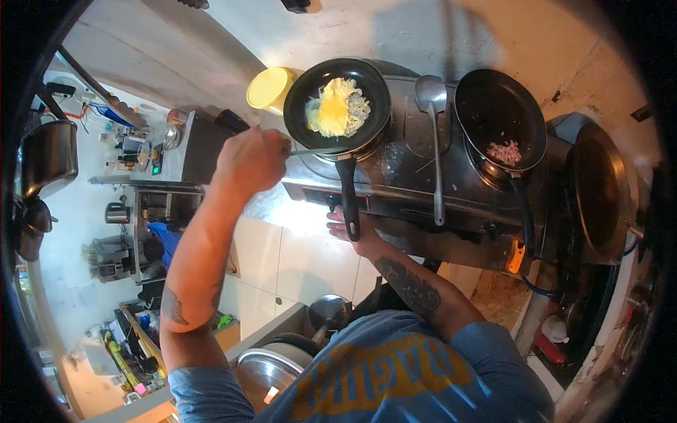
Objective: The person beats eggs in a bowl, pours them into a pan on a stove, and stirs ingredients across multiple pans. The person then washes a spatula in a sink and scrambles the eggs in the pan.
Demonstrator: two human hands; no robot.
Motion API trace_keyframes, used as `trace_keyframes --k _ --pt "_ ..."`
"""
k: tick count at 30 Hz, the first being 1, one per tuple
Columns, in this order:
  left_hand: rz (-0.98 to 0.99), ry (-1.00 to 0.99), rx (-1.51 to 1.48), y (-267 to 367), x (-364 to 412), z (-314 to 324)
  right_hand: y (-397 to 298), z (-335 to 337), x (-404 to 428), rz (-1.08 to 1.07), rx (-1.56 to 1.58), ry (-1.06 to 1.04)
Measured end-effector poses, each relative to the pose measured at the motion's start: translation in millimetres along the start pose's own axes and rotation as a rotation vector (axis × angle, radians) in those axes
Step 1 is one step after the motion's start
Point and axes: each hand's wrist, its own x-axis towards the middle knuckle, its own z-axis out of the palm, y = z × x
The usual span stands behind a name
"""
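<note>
My left hand (pixel 254 158) is closed around the end of a slim metal utensil (pixel 317 152), which reaches to the near rim of a black frying pan (pixel 296 111). Inside that pan lies an egg (pixel 336 108), pale and frothy at its edges with a yellow middle. My right hand (pixel 357 232) is below the pan's black handle (pixel 347 195), palm up and fingers spread toward a stove knob (pixel 333 200). The handle crosses in front of this hand, hiding part of it; no firm grip shows. The pan rests on the left burner of a metal gas stove (pixel 391 185).
A long-handled metal turner (pixel 436 153) lies between the burners. On the right burner, a second frying pan (pixel 497 106) holds chopped pinkish pieces (pixel 505 152). A yellow-lidded tub (pixel 270 87) stands behind left. An orange-handled tool (pixel 515 256) is at the stove's front; a lidded pot (pixel 270 370) is below.
</note>
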Motion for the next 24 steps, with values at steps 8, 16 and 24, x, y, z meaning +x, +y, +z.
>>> trace_keyframes --k 8,16,24 --pt "-0.145 0.295 -0.04 -5.6 39.2 22.5 19.4 42.3 5.3 -0.016 -0.112 0.119" --pt "-0.119 0.03 0.216 -19.7 11.0 -16.5 48.0 55.5 25.8 0.042 0.242 0.11" --pt "-0.06 0.301 0.119 -21.4 47.9 11.1 36.6 34.5 5.1 -0.092 0.754 -0.347"
